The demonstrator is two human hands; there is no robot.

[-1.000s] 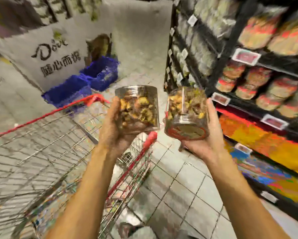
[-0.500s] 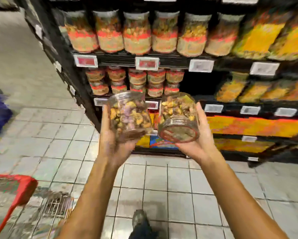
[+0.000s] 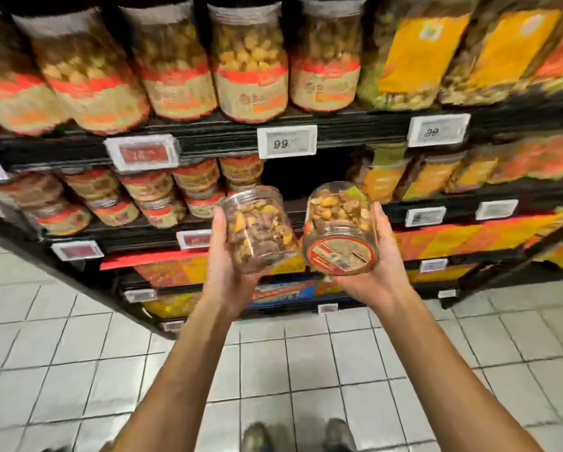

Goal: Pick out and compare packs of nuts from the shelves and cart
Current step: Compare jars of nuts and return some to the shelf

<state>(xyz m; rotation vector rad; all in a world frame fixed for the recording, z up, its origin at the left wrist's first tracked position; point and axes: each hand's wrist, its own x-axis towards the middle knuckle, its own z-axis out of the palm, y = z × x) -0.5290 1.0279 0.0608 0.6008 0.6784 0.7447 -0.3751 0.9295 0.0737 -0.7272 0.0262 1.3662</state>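
Note:
I hold two clear plastic jars of mixed nuts side by side in front of the shelves. My left hand (image 3: 224, 272) grips the left jar (image 3: 257, 230) from below and from its left side. My right hand (image 3: 378, 269) cups the right jar (image 3: 338, 223), tilted so that its red-rimmed labelled lid (image 3: 340, 254) faces me. The two jars are close together but apart. Both hover in front of a dark gap (image 3: 293, 174) on the middle shelf.
Black shelving (image 3: 355, 128) fills the view ahead. Large nut jars (image 3: 250, 60) and orange bags (image 3: 413, 53) stand on the top shelf, small stacked jars (image 3: 149, 190) on the middle shelf's left. Price tags (image 3: 286, 141) line the edges. Grey floor tiles (image 3: 77, 370) and my shoes (image 3: 257, 435) are below.
My view swung from the red cart and aisle round to face the shelves, then closer and squarer. Both hands kept their jars, now nearer the middle shelf. The cart is out of sight.

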